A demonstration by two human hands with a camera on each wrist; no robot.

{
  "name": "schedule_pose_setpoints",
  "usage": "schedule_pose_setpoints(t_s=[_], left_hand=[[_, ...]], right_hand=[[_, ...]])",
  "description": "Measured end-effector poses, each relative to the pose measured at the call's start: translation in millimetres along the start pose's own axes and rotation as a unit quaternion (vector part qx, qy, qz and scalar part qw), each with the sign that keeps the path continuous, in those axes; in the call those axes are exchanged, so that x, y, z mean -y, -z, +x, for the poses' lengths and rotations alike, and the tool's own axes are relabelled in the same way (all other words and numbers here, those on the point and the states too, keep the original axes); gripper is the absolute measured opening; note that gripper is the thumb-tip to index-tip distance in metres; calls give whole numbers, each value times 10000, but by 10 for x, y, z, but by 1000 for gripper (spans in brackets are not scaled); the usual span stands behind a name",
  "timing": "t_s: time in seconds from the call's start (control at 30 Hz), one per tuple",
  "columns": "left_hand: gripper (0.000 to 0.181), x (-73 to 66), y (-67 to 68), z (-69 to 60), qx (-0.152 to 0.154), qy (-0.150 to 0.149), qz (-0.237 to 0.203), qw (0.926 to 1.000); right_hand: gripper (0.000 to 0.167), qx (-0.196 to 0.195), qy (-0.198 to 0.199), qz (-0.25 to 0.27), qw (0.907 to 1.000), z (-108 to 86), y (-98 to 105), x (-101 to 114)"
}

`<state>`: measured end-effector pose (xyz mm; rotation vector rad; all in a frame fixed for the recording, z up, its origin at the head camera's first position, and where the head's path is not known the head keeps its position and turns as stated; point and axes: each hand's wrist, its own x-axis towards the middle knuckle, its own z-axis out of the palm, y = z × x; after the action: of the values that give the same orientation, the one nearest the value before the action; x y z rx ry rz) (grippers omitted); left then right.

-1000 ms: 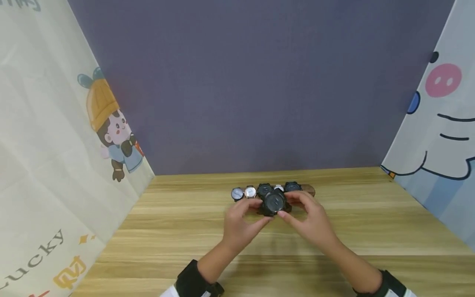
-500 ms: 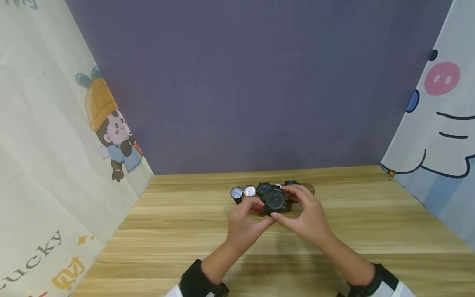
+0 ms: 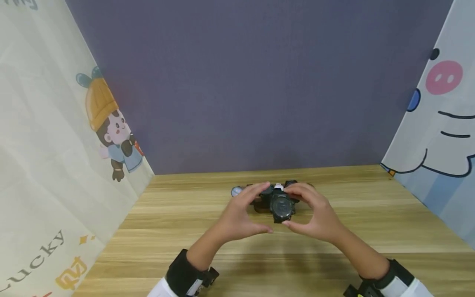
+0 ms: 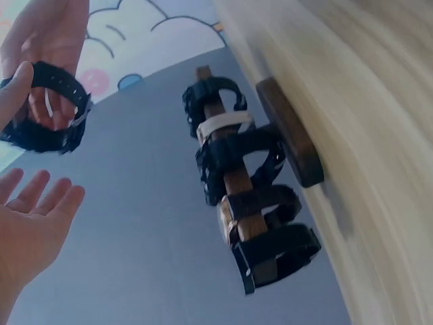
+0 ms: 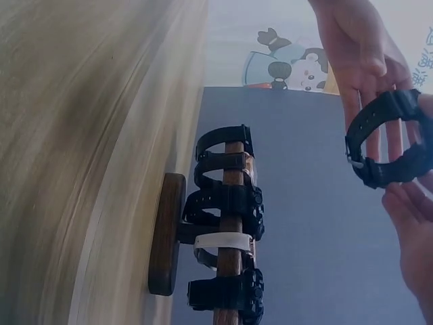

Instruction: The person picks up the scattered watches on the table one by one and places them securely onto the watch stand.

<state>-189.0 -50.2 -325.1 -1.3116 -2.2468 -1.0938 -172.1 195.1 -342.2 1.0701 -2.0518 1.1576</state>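
Note:
A black wristwatch [image 3: 281,207] with a big round face is held up in front of the rack, its strap closed into a loop. My right hand [image 3: 322,216] pinches it between thumb and fingers. Beside it my left hand [image 3: 237,218] is spread in a C shape, apart from the watch in the head view; its fingers [image 4: 51,196] are extended and hold nothing. Behind both hands stands a dark wooden watch stand [image 4: 291,132]. Its bar carries several watches, among them one with a white strap [image 5: 223,241] and black ones [image 5: 226,202]. In the head view the hands partly hide them.
The stand rests near the back of a wood-grain table [image 3: 178,231]. A dark grey panel [image 3: 259,90] rises behind it. Printed cloths hang at the left [image 3: 44,136] and right [image 3: 445,136].
My left hand has let go of the watch and opened away from it to the left. The watch, in my right hand, has shifted slightly right and nearer to me.

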Motion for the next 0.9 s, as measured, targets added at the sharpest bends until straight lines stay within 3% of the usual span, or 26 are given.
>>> schedule_pose_setpoints(t_s=[0.1,0.3,0.67,0.9], left_hand=[[95,-6,-62,2,-1,-192,-88,9998],[83,-15,-155,4,-343,-429,-206,9983],[82,12,-205,18,-505,-425,-125,9977],[84,9,-260,24,-533,-413,-206,9975]], right_hand=[[69,115,161,189,9996,-9,3,-6],[66,161,364,327,9987,-13,-1,-2],[89,637,141,-8,9979,12,69,61],[87,674,132,-177,9975,-1,88,77]])
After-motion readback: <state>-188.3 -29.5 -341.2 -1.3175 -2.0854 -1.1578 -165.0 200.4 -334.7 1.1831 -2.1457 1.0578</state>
